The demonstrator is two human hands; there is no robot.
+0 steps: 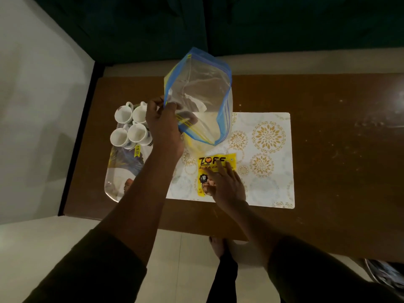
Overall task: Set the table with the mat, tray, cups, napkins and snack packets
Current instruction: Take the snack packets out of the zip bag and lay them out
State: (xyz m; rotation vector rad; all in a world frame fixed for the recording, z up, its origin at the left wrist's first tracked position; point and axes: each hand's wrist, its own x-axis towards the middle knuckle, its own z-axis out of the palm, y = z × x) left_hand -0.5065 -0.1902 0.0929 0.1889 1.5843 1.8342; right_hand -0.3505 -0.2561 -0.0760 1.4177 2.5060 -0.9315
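**Snack packet** [209,161]: yellow, printed face up, lying flat on the mat [269,189] near the middle of the mat's near edge. The right hand [227,186] rests on it with fingers straight and spread. It presses rather than grips, and holds nothing.

The mat lies about midway along the table [338,149], towards its near edge. Above the mat's far left corner, the left hand [162,125] curls its fingers round the rim of a clear, blue-edged zip bag [203,95]. The bag is raised off the table with its mouth gaping. Pale contents show through it but cannot be identified.

The tray [122,171] sits at the table's left end, just beside the mat's left edge; the forearm hides whether they touch. Four cups [136,133] are grouped at its far end.

Step in hand, as judged: setting out snack packets taken from the bag. The next move probably calls for letting go of the placed packet and reaching into the bag's mouth, which the left hand must hold open.
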